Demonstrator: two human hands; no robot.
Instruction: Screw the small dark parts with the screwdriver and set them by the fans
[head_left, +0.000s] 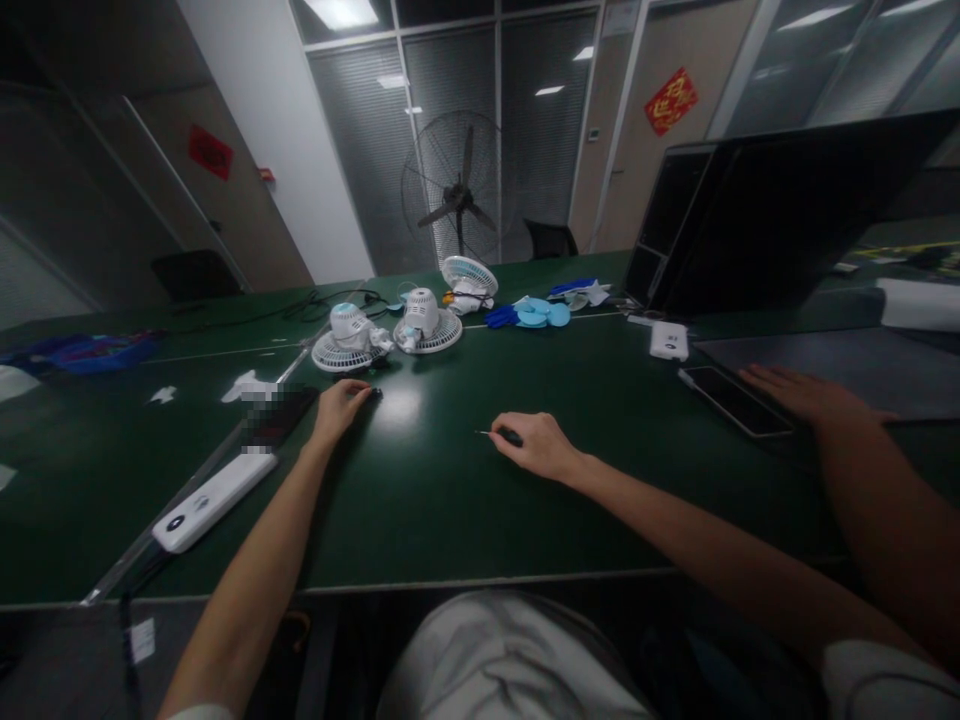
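My right hand (536,443) is closed around a small screwdriver (511,437) with a dark handle; its thin metal shaft points left, just above the green table (442,510). My left hand (339,410) pinches a small black piece (376,394), too small to name, at the table surface. Beyond it a small white fan (349,338) lies grille down, its motor housing upward. A second white fan (422,322) rests beside it in the same way. Farther back, a third fan (469,283) tilts with its grille up.
Light blue fan blades (541,313) lie at the back beside dark blue cloth. On the left are a white power bank (214,502) and a blue basket (105,352). At right, a co-worker's hand (810,392) rests near a phone (739,401), a white device (669,340) and a black monitor (810,215).
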